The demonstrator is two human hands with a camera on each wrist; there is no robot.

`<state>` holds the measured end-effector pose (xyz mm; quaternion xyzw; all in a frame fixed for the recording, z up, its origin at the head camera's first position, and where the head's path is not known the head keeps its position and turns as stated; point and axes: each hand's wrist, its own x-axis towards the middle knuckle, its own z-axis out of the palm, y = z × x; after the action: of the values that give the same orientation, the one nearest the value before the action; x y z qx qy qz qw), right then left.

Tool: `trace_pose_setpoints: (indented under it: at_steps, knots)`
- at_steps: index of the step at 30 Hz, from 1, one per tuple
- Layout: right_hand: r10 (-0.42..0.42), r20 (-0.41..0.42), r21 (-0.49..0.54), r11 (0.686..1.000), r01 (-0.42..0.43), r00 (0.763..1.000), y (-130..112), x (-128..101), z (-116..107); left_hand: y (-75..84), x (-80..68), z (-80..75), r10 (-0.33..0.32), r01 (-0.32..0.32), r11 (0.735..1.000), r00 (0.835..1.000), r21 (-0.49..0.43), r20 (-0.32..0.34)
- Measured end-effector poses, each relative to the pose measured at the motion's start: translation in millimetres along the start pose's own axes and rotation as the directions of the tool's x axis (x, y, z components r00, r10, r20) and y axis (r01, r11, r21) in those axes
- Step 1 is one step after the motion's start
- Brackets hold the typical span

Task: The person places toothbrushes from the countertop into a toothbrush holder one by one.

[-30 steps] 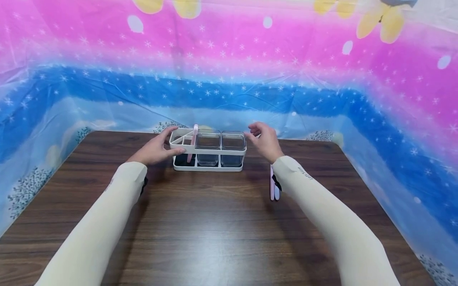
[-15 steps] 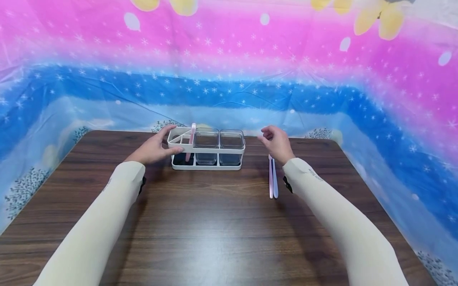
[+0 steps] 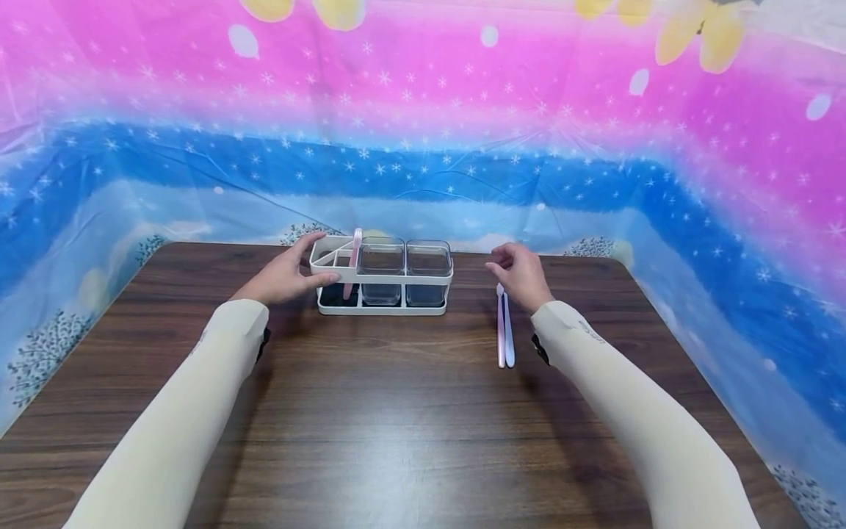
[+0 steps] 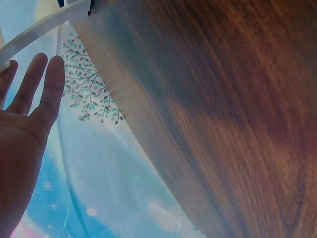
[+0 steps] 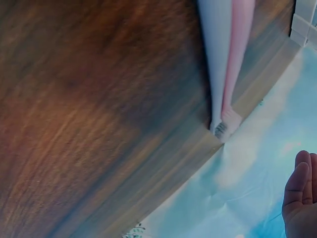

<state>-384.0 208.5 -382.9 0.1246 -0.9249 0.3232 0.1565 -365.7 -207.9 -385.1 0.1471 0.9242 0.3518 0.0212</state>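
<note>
Left hand holds the left end of the white rack between thumb and fingers; right hand, loosely curved and holding nothing, hovers right of the rack, near two toothbrushes on the table.

The right wrist view crops the right hand and both toothbrushes.

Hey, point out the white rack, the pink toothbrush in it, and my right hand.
White rack [image 3: 383, 278], head view, upper front rail.
Pink toothbrush [image 3: 354, 257], head view, upper handle.
Right hand [image 3: 523, 275], head view, back of hand.
</note>
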Motion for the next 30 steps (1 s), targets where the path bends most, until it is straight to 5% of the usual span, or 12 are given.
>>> trace_pose_setpoints:
  at_steps: [11, 30]
  knots:
    - [0.092, 0.101, -0.043, 0.995, -0.088, 0.991, 17.2, -8.5, -0.7, 0.4, 0.2, 0.3, -0.001, 0.001, 1.000, 1.000, -0.009, 0.004]
    - [0.263, 0.305, -0.194, 0.958, -0.211, 0.915, 33.4, -16.9, -3.0, 0.9, -0.5, 1.1, -0.001, 0.001, 1.000, 1.000, -0.007, 0.002]
